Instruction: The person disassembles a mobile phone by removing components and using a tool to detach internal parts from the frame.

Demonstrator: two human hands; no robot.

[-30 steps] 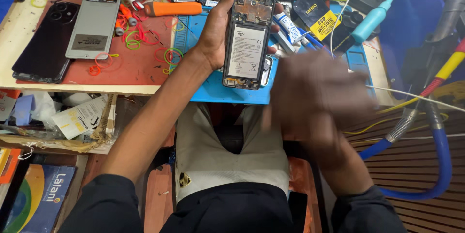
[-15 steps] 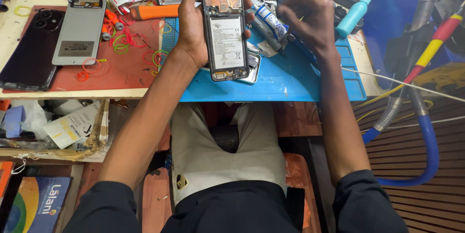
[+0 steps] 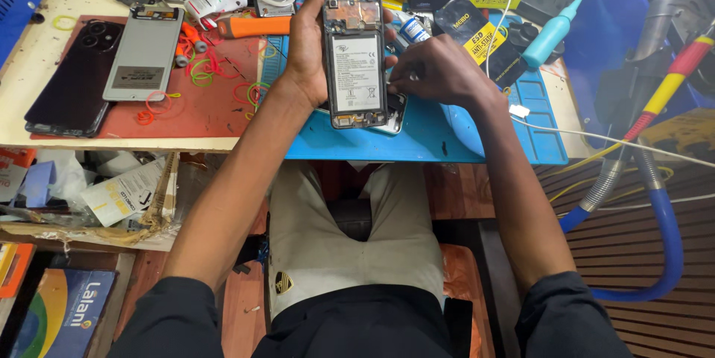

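Head view, 1 camera, looking down on a repair table (image 3: 22,116). Item 1: opened phone (image 3: 356,59), back cover off, white-labelled battery and upper circuit board exposed, held upright above the blue mat (image 3: 417,138) so its inner face is turned toward the wearer. Item 2: left hand (image 3: 307,49), clamped around the phone's left edge, fingertips curling over the top, which steadies the frame. Item 3: right hand (image 3: 439,71), fingers bunched at the phone's lower right edge, touching it or a part just beside it; what the fingertips pinch, if anything, cannot be told. A second flat piece lies under the phone's lower end on the mat. Item 4: red mat (image 3: 216,116) to the left, carrying a dark phone (image 3: 71,79) face down, a grey back panel (image 3: 145,53), loose coloured rubber bands (image 3: 197,71) and an orange-handled tool (image 3: 253,25), kept aside within reach. Item 5: teal nozzle bottle (image 3: 550,34) and a dark packet (image 3: 484,42) at upper right. Change against the earlier frames: the right hand, blurred below the table edge 1.0 s ago and beside the phone's upper right 0.5 s ago, is now lower on that edge; the phone remains in the left hand.
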